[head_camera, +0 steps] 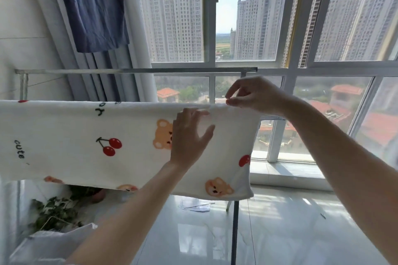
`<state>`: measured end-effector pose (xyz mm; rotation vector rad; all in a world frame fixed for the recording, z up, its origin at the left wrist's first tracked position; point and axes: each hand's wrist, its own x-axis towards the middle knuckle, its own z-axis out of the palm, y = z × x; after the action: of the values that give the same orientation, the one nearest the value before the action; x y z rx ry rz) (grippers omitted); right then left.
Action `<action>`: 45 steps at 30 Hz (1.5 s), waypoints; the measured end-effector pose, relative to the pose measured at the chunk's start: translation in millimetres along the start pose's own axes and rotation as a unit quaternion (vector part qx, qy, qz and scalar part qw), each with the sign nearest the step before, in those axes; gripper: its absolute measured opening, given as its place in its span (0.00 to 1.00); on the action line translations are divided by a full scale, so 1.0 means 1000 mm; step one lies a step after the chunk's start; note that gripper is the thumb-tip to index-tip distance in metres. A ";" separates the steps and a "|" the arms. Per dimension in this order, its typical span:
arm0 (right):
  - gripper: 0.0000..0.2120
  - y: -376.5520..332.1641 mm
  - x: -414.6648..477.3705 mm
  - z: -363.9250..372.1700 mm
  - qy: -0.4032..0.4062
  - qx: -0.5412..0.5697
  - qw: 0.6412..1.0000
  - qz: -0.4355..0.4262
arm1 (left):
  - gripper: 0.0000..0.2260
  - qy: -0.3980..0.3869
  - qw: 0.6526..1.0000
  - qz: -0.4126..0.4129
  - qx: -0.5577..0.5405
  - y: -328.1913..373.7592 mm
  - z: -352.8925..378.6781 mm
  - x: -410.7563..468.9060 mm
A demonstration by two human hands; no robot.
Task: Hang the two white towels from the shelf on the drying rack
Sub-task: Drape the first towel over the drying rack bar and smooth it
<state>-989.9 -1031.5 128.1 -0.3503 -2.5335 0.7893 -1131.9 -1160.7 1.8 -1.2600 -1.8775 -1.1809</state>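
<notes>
The window (254, 17) fills my view from 12 to 3 o'clock, with tower blocks beyond the glass. The glossy floor (290, 232) spreads from 4 to 6 o'clock.

The towel (75, 135), white with printed bears, cherries and black lettering, hangs over the near rail of the rack (137, 70). It runs from the 9 o'clock edge to just right of centre, folded over the rail so that its front face drops straight down. Its right end stops above the rack's dark upright post. The rack's far rail runs bare, level and parallel, just above the towel's fold.

A grey curtain (101, 75) hangs at 10 o'clock, and a blue cloth (92, 6) hangs in front of it at 11 o'clock. A leafy plant (56, 211) sits on the floor at 8 o'clock, below the towel's lower edge.

My left hand (189, 137) lies at the centre, fingers straight and spread, laid flat against the towel's front face beside a bear. My right hand (254, 97) is at 1 o'clock of it, fingers curled, thumb and forefinger tips (228, 102) pinching the towel's fold on the rail.

A paper (197, 207) lies on the floor at 6 o'clock.
</notes>
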 end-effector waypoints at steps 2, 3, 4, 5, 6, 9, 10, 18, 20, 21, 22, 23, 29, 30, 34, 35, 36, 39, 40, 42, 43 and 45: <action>0.03 0.018 -0.036 0.018 -0.017 0.082 0.996 0.011 | 0.13 -0.014 1.000 -0.014 -0.001 -0.007 0.010 -0.034; 0.03 0.033 -0.053 0.028 -0.057 0.107 0.991 0.049 | 0.12 -0.048 0.998 -0.025 -0.008 -0.008 0.016 -0.051; 0.04 0.049 -0.066 0.039 -0.104 0.111 0.983 0.100 | 0.12 -0.091 0.995 -0.040 -0.022 -0.008 0.023 -0.064; 0.06 0.069 -0.077 0.050 -0.149 0.090 0.972 0.157 | 0.11 -0.140 0.988 -0.060 -0.042 -0.007 0.031 -0.076; 0.08 0.090 -0.085 0.061 -0.178 0.060 0.959 0.213 | 0.10 -0.185 0.978 -0.082 -0.060 -0.003 0.041 -0.087; 0.11 0.139 -0.093 0.095 -0.152 0.045 0.926 0.342 | 0.12 -0.258 0.939 -0.184 -0.131 0.014 0.070 -0.102; 0.12 0.148 -0.091 0.105 -0.114 0.071 0.924 0.359 | 0.15 -0.257 0.924 -0.237 -0.157 0.021 0.078 -0.101; 0.29 0.174 -0.081 0.147 -0.020 0.263 0.906 0.332 | 0.25 -0.063 0.855 -0.512 -0.052 0.064 0.134 -0.075; 0.36 0.182 -0.080 0.150 -0.034 0.259 0.908 0.326 | 0.10 -0.037 0.866 -0.494 -0.061 0.050 0.129 -0.080; 0.36 0.185 -0.080 0.152 -0.037 0.258 0.910 0.323 | 0.05 -0.052 0.875 -0.475 -0.081 0.041 0.123 -0.086; 0.35 0.188 -0.077 0.152 -0.036 0.258 0.912 0.317 | 0.04 -0.079 0.882 -0.456 -0.094 0.033 0.119 -0.093; 0.34 0.192 -0.075 0.154 -0.034 0.255 0.915 0.310 | 0.04 -0.113 0.884 -0.441 -0.104 0.025 0.115 -0.100; 0.31 0.201 -0.059 0.177 -0.033 0.225 0.924 0.309 | 0.09 -0.207 0.871 -0.435 -0.095 0.003 0.103 -0.118; 0.31 0.201 -0.056 0.183 -0.023 0.229 0.923 0.308 | 0.09 -0.211 0.867 -0.442 -0.097 0.001 0.101 -0.119; 0.32 0.198 -0.054 0.198 0.008 0.254 0.920 0.300 | 0.06 -0.241 0.855 -0.444 -0.114 -0.002 0.093 -0.123; 0.32 0.197 -0.054 0.199 -0.003 0.250 0.923 0.293 | 0.05 -0.246 0.856 -0.440 -0.113 -0.002 0.091 -0.124; 0.30 0.196 -0.052 0.202 -0.019 0.237 0.929 0.283 | 0.05 -0.246 0.859 -0.438 -0.105 -0.004 0.088 -0.126; 0.17 0.195 -0.054 0.204 -0.032 0.145 0.948 0.282 | 0.04 -0.227 0.879 -0.413 -0.070 -0.005 0.081 -0.133; 0.16 0.197 -0.057 0.205 -0.031 0.109 0.952 0.285 | 0.05 -0.218 0.888 -0.400 -0.059 -0.004 0.080 -0.134; 0.18 0.204 -0.068 0.207 -0.033 0.061 0.950 0.306 | 0.06 -0.211 0.906 -0.363 -0.044 0.003 0.079 -0.134; 0.18 0.209 -0.076 0.209 -0.039 0.050 0.944 0.323 | 0.05 -0.213 0.914 -0.342 -0.041 0.008 0.080 -0.133; 0.17 0.216 -0.093 0.215 -0.062 0.032 0.934 0.350 | 0.04 -0.223 0.930 -0.291 -0.038 0.025 0.083 -0.128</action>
<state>-994.4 -993.7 -188.5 -1.2578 -2.4817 1.1674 -1058.9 -1133.8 -131.7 -1.1061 -2.6970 -1.3414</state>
